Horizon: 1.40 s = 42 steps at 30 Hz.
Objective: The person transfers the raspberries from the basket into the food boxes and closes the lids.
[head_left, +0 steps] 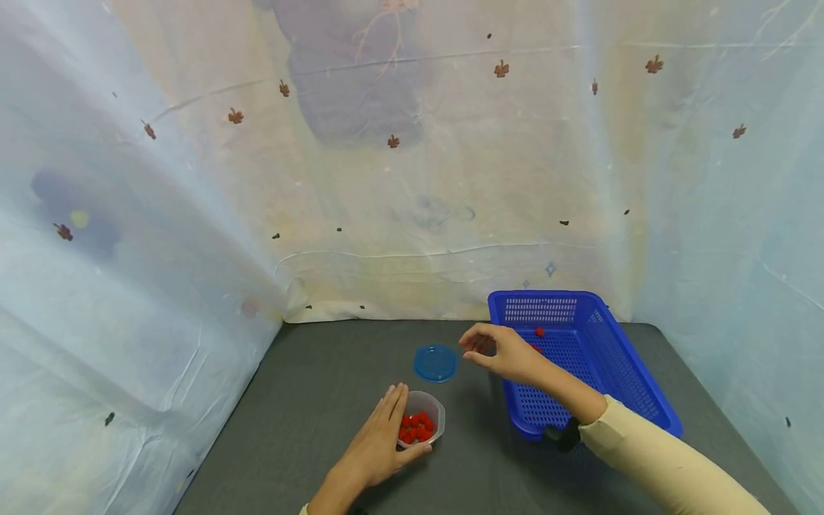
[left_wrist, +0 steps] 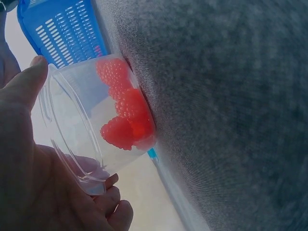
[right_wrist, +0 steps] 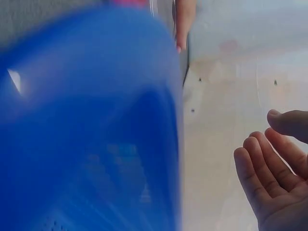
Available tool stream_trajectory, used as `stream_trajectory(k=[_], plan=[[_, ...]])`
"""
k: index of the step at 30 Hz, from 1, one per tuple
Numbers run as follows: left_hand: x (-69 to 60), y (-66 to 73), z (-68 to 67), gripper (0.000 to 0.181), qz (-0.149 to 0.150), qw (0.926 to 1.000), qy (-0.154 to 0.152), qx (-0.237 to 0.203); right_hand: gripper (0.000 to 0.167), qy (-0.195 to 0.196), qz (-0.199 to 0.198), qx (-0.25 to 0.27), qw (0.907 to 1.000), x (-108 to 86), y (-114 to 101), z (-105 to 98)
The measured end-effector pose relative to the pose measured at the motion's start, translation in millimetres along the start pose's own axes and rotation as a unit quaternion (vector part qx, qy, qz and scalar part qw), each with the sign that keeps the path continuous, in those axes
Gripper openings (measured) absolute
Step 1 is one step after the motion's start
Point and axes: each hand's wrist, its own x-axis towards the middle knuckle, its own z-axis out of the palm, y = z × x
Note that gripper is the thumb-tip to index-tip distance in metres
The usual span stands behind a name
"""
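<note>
Finding: the left hand holds the tub upright on the surface, thumb on the near side of the rim, fingers along the left. Red berries lie in the tub. The right hand hangs raised by the left edge of the basket, fingers loosely bent, thumb standing off, nothing seen in the grasp.

Governing relation: from the right hand, the tub lies leftward and nearer the person; the loose berries in the basket lie on the opposite side, to its right. The right hand is the nearer to these. The basket's long axis runs away from the person, skewed slightly; the lid lies just left of the right fingertips
</note>
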Motion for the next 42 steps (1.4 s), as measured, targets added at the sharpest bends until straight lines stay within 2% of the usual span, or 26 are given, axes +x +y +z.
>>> stream_trajectory(k=[10,23,33,42], plan=[[0.1,-1.2,-0.4,0.11,0.005,1.0,0.004,0.005,0.019,0.028,0.035,-0.027,0.9987,2.0,20.8,-23.0],[-0.8,-1.0,-0.3,0.113,0.002,1.0,0.002,0.004,0.021,0.064,0.068,-0.045,0.9946,-0.2,60.1,-43.6],[-0.8,-2.9,1.6,0.113,0.001,1.0,-0.006,-0.001,0.019,0.095,0.115,-0.07,0.9863,-6.3,94.6,-57.4],[-0.4,-3.6,1.5,0.113,0.006,1.0,-0.002,0.0,0.026,0.105,0.154,-0.078,0.9795,-10.2,126.6,-68.1]])
